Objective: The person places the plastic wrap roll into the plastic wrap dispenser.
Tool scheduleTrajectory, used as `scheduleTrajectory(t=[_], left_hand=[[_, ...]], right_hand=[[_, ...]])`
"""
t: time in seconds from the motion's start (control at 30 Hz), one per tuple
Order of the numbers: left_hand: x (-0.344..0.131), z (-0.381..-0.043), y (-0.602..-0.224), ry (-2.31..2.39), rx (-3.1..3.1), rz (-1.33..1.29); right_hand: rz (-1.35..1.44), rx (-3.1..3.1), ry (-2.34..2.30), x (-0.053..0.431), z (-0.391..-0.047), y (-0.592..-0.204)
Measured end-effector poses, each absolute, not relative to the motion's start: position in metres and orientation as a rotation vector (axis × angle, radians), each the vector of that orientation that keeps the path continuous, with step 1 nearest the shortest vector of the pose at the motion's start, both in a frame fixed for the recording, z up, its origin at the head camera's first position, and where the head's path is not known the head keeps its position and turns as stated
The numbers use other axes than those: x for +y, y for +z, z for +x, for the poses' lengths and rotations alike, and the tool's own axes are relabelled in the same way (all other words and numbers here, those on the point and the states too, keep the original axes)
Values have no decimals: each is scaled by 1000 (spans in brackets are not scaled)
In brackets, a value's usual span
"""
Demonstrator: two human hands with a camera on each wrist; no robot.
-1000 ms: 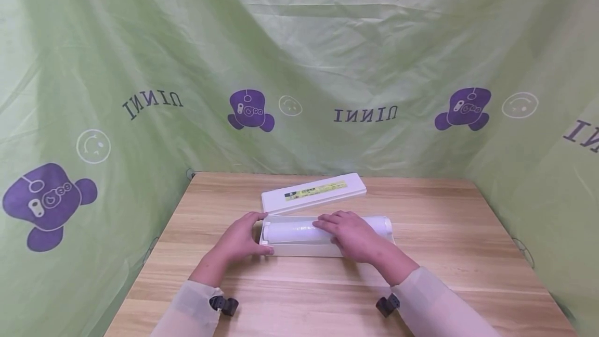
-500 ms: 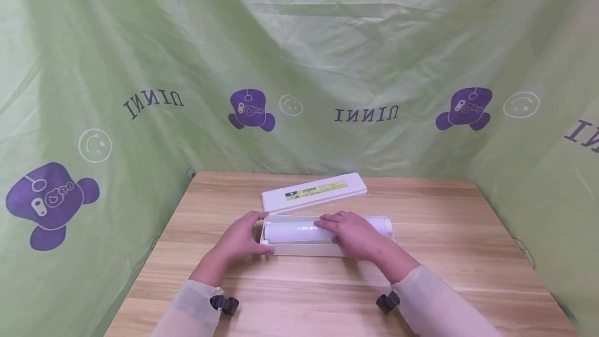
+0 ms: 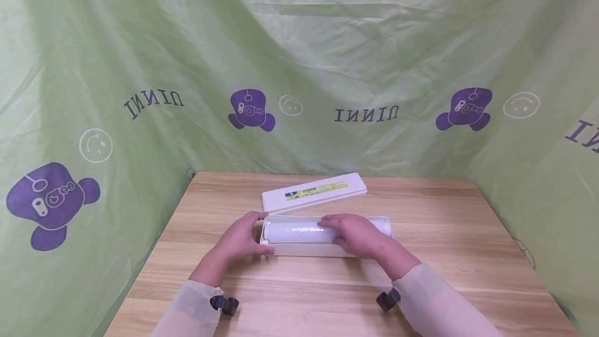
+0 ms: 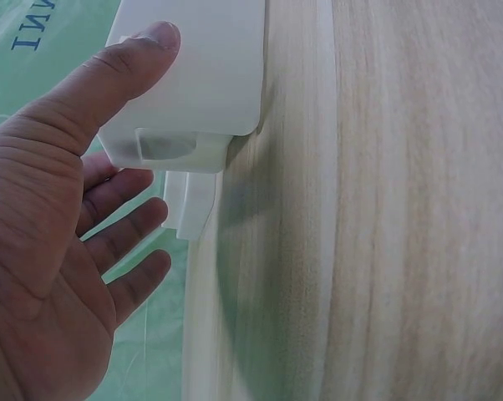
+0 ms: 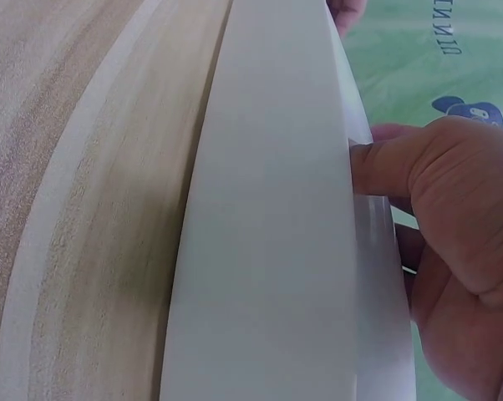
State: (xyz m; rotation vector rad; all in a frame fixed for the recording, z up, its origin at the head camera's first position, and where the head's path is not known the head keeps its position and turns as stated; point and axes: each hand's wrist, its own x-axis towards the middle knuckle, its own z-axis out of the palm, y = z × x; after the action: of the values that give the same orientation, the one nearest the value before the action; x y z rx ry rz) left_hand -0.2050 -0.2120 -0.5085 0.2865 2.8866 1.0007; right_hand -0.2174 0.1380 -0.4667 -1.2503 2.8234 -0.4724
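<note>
A long white box [image 3: 309,250] sits on the table with its top off, and a roll of clear plastic wrap [image 3: 285,232] lies lengthwise inside it. At the box's left end my left hand [image 3: 238,238] holds on, thumb against the front wall and forefinger at the back corner. The left wrist view shows the other fingers of that hand apart from the box [image 4: 193,75]. My right hand [image 3: 357,235] grips the roll right of its middle, fingers over the top and thumb on the near side. In the right wrist view the thumb dips behind the front wall [image 5: 268,217].
Behind the box lies a white lid [image 3: 281,201] with a yellow label, set at a slant, its left end close to the box. The wooden table [image 3: 299,295] ends at a green printed curtain [image 3: 299,56] at the back and sides.
The roll's right end has sunk lower into the box, so the box's right rim shows more. My right hand has shifted slightly right with its fingers drawn together. The left hand stays put.
</note>
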Motion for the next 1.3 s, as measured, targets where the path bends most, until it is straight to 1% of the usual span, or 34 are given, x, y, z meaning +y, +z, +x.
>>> scheduleTrajectory(t=[0.47, 0.83, 1.1, 1.3], left_hand=[[-210, -205, -507, 986, 2884, 267], [-210, -204, -507, 990, 2887, 269], [-210, -205, -508, 984, 2889, 279], [-209, -205, -507, 981, 2887, 261]], right_hand=[[-1182, 2743, -676, 146, -227, -477], [-1155, 2702, -713, 147, -232, -482], [-1139, 2703, -726, 148, -231, -479], [-1043, 2746, -758, 151, -231, -476]])
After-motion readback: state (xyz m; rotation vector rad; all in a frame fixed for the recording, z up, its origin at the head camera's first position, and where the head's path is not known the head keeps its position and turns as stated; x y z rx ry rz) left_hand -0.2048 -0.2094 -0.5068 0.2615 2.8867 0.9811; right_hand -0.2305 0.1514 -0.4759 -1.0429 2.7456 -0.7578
